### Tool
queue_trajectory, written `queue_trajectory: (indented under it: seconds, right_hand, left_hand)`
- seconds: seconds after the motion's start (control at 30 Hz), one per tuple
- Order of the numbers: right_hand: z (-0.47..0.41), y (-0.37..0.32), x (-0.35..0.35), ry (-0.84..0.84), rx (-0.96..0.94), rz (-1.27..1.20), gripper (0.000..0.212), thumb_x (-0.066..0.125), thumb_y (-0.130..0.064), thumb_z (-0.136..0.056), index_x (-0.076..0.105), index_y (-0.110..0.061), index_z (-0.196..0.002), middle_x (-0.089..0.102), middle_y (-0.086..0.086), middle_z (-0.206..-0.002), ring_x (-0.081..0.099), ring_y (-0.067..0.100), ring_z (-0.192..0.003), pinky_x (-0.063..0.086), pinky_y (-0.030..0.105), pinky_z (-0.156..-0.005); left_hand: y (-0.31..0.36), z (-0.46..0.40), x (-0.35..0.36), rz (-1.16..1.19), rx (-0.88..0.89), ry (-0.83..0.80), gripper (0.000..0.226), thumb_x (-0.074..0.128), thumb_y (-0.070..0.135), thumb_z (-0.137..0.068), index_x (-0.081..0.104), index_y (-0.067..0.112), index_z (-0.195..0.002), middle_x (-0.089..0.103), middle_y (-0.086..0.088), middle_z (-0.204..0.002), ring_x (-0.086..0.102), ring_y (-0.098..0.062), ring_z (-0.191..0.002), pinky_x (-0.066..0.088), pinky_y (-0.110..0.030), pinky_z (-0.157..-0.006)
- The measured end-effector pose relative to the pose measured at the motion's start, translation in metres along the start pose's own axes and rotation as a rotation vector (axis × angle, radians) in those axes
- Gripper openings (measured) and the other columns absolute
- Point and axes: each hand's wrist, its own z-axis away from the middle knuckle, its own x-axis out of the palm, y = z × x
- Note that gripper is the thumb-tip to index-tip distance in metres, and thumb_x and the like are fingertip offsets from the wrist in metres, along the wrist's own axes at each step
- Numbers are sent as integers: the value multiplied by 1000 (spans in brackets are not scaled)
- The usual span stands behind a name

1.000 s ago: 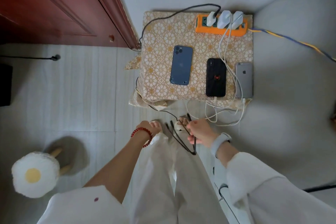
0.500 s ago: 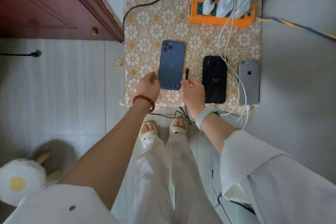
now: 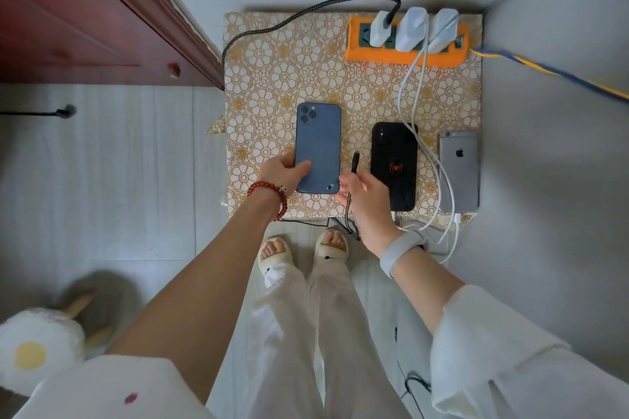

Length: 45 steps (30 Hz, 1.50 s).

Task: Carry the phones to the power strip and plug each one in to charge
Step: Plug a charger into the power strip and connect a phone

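Note:
Three phones lie face down on a small table with a floral cloth (image 3: 272,54). My left hand (image 3: 280,172) grips the lower left corner of the blue phone (image 3: 318,143), thumb on its back. My right hand (image 3: 366,196) holds the black charging cable (image 3: 355,163) just right of that phone, its plug pointing up and free. The black phone (image 3: 394,165) and the grey phone (image 3: 458,170) each have a white cable at their lower end. An orange power strip (image 3: 405,51) at the table's back holds three white chargers.
A dark wooden door (image 3: 85,17) stands at the left. A grey rounded seat (image 3: 558,180) borders the table on the right. A blue-yellow cord (image 3: 551,73) leaves the strip rightward. A fried-egg stool (image 3: 37,347) sits low left. White cables hang off the table's front edge.
My hands rose from the floor by my feet with the black cable. The left hand went from beside the blue phone to gripping its corner, and the right hand brought the plug alongside it.

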Motion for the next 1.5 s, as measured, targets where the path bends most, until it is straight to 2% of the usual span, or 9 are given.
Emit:
queue_trajectory:
  seconds: [0.1,0.27,0.37,0.47,0.57,0.7,0.93,1.17,1.5]
  right_hand:
    - [13,8,-9,15,-21,43,18,51,-12,-88,59,-9,-73,52,3,-65,51,14,-64,50,22,-58]
    - [45,29,-15,51,-175,297,20,43,-10,-92,61,-12,-97,52,-6,-64,49,13,-63,41,23,-63]
    - [59,30,-17,40,-237,328,27,40,-15,-95,53,-12,-71,42,-5,-57,38,7,-54,31,24,-54]
    - [63,27,-16,64,-227,330,29,44,-18,-93,55,-1,-72,39,5,-54,40,18,-56,35,33,-57]
    - [62,22,-12,98,-189,326,24,51,-19,-89,61,-3,-74,47,8,-55,51,38,-64,48,46,-66]
    - [60,17,-8,110,-203,327,21,53,-22,-87,62,-11,-72,53,0,-54,57,34,-62,51,50,-68]
    - [59,13,-11,139,-201,333,22,54,-23,-85,62,-12,-67,56,2,-54,58,36,-63,52,52,-69]
    - [60,14,-10,116,-144,288,25,54,-25,-84,63,-9,-68,52,-1,-50,53,32,-61,51,57,-69]
    - [61,10,-11,114,4,173,28,53,-22,-83,60,-17,-57,50,-7,-35,48,10,-38,48,31,-50]
  left_hand:
    - [0,4,3,-45,6,-3,10,59,13,-82,60,3,-84,60,-5,-78,56,-19,-72,50,-22,-57]
    - [7,12,11,157,-122,-85,11,57,7,-84,50,7,-76,60,-17,-91,62,-27,-78,56,-41,-75]
    - [11,19,9,351,-152,-140,14,54,5,-87,52,8,-73,59,-9,-76,64,-10,-51,53,-20,-45]
    - [14,22,5,379,-170,-145,14,54,5,-87,53,7,-74,58,-7,-70,59,-4,-39,47,-14,-39]
    - [16,22,6,404,-193,-142,6,55,6,-87,54,3,-82,58,-8,-71,60,-13,-52,50,-19,-45]
    - [14,22,8,397,-199,-141,15,56,10,-87,53,2,-99,60,-8,-74,57,-17,-63,49,-19,-47]
    - [14,24,10,418,-194,-125,6,56,9,-86,53,8,-81,60,-7,-71,60,-6,-41,48,-15,-40]
    - [14,23,10,401,-216,-122,5,58,11,-85,54,8,-83,60,-8,-73,57,-16,-62,50,-17,-42]
    - [17,24,12,361,-212,-134,15,55,7,-86,50,3,-99,59,-7,-73,58,-17,-62,51,-17,-40]
